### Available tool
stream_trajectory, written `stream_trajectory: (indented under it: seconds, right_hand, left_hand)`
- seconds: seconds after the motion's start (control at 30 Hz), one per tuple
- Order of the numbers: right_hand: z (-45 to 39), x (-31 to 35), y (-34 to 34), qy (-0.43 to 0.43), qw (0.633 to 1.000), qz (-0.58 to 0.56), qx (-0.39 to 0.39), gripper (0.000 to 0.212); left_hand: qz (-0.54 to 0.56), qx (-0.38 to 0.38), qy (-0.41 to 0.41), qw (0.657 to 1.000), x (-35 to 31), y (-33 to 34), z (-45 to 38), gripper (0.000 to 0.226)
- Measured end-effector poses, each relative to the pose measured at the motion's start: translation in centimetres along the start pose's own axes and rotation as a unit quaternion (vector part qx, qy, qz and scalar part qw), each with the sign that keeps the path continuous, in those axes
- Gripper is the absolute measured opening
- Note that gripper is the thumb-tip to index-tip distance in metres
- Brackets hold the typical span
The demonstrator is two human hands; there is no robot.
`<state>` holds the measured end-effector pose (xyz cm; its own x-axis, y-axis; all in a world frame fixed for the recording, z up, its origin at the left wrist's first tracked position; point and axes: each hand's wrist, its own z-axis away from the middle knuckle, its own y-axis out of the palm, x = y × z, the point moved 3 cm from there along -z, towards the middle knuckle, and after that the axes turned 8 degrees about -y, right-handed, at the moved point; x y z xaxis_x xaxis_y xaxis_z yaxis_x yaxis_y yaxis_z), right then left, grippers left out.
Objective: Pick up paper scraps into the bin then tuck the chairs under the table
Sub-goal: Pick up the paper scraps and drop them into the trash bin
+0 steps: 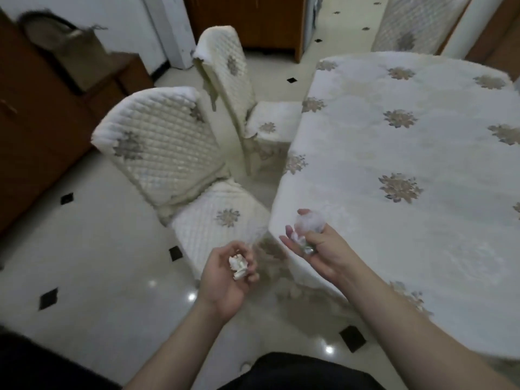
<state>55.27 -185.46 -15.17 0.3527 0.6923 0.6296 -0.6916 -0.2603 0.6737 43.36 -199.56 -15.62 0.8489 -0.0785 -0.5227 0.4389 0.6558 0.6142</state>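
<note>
My left hand (228, 277) is palm up over the floor and curls round a crumpled white paper scrap (238, 266). My right hand (315, 243) holds a larger crumpled white paper ball (309, 222) at the table's near corner, fingers curled round it. The table (408, 153) wears a white cloth with flower motifs. Two quilted white chairs stand pulled out from it on the left: a near chair (180, 164) and a far chair (239, 88). No bin is in view.
A brown cabinet (36, 130) with a bag (70, 54) on it lines the left wall. A third covered chair (416, 23) stands beyond the table at top right. Glossy cream floor tiles (98, 263) with black diamond insets lie below my hands.
</note>
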Motion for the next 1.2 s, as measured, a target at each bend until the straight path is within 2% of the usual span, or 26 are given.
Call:
stream_trajectory:
  seconds: [0.1,0.23,0.4,0.43,0.63,0.77,0.87,0.97,1.1,1.2]
  right_hand:
    - [-2.4,-4.4,5.2,0.028,1.0,0.011,-0.005,0.047]
    - [-4.6,-8.6,9.9,0.064,0.998,0.016,-0.003,0.046]
    - [-7.1,-11.9,13.5,0.111,0.993,-0.006,0.049,0.017]
    - [-7.9,-12.5,14.0,0.121,0.991,-0.014,0.061,0.016]
    - [-13.6,-15.8,18.9,0.146,0.982,0.02,0.119,0.047]
    - [-17.0,-17.6,24.5,0.158,0.975,0.078,0.137,0.022]
    - [-18.8,-19.1,28.7,0.163,0.96,0.137,0.181,0.013]
    - [-19.9,-20.7,31.9,0.177,0.942,0.16,0.237,0.014]
    - [-21.1,-23.4,34.8,0.212,0.931,0.142,0.259,0.025]
    - [-21.9,-25.6,36.9,0.232,0.924,0.135,0.273,0.026]
  left_hand:
    - [0.026,-0.041,0.037,0.998,-4.6,-5.2,1.3,0.013]
    - [0.032,-0.059,0.066,0.996,-8.9,-9.1,3.1,0.008]
    - [0.072,-0.089,0.085,0.99,-12.1,-12.2,3.4,0.013]
    - [0.079,-0.097,0.086,0.988,-12.5,-12.7,3.2,0.015]
    - [0.083,-0.124,0.107,0.983,-16.9,-13.7,1.6,0.013]
    - [0.107,-0.15,0.132,0.974,-21.5,-15.4,1.6,0.014]
    - [0.121,-0.179,0.16,0.963,-24.4,-17.7,2.2,0.011]
    - [0.135,-0.206,0.18,0.952,-26.3,-20.1,2.7,0.008]
    - [0.166,-0.221,0.187,0.943,-27.9,-23.2,2.8,0.008]
    - [0.172,-0.224,0.183,0.942,-29.9,-25.9,2.6,0.007]
